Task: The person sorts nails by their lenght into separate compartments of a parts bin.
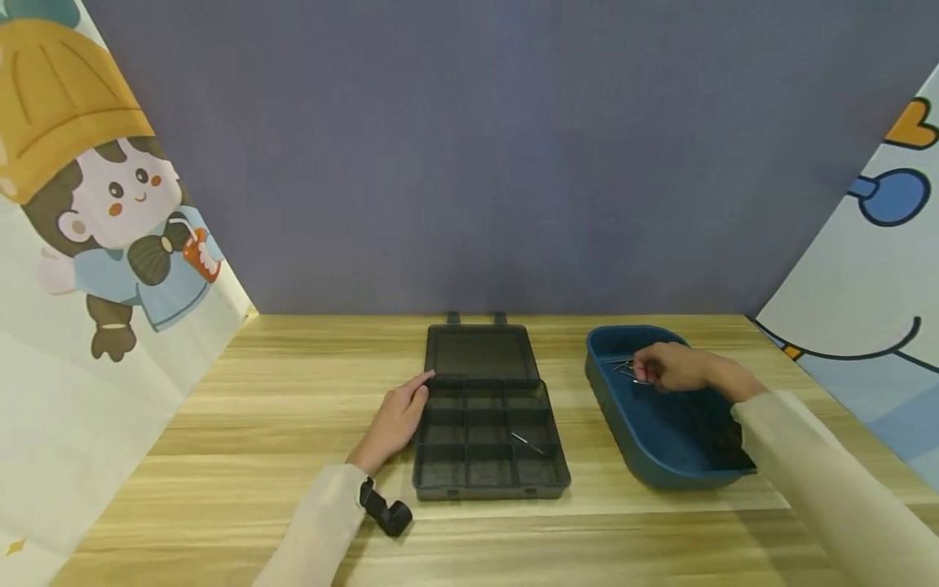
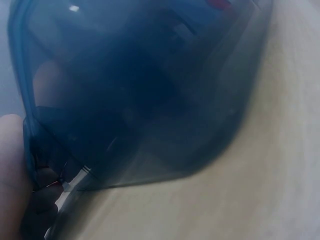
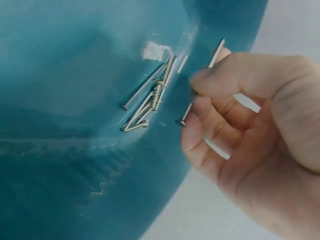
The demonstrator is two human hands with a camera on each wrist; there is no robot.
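Note:
My right hand (image 1: 675,367) is inside the blue bin (image 1: 627,420). In the right wrist view, its thumb and fingers pinch a metal nail (image 3: 216,54) by the middle, head downward. Beside it several loose nails and screws (image 3: 157,90) lie in a small heap on the bin floor. My left hand (image 1: 394,420) rests along the left edge of the dark compartment box (image 1: 490,492), whose lid (image 1: 480,352) lies folded back. One nail (image 1: 528,443) sits in the right column of compartments. The left wrist view is blurred, with the box wall (image 2: 150,185) close up.
Everything stands on a wood-grain table (image 1: 279,408). A grey-blue panel (image 1: 477,163) rises behind it, and printed cartoon sheets (image 1: 44,367) flank both sides. A black band with a small device (image 1: 396,518) is on the left wrist.

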